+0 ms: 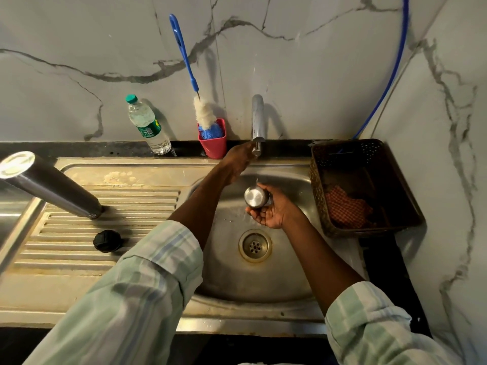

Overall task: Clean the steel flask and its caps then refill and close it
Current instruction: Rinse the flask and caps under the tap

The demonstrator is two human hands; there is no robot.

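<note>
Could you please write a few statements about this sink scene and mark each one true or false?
1. The right hand holds the small round steel cap over the steel sink basin. True.
2. The left hand grips the blue-handled bottle brush. False: it reaches the chrome tap; the brush stands in the red cup.
3. The tall steel flask stands on the ribbed drainboard. True.
4. The round black cap lies in the brown basket. False: it lies on the drainboard.
</note>
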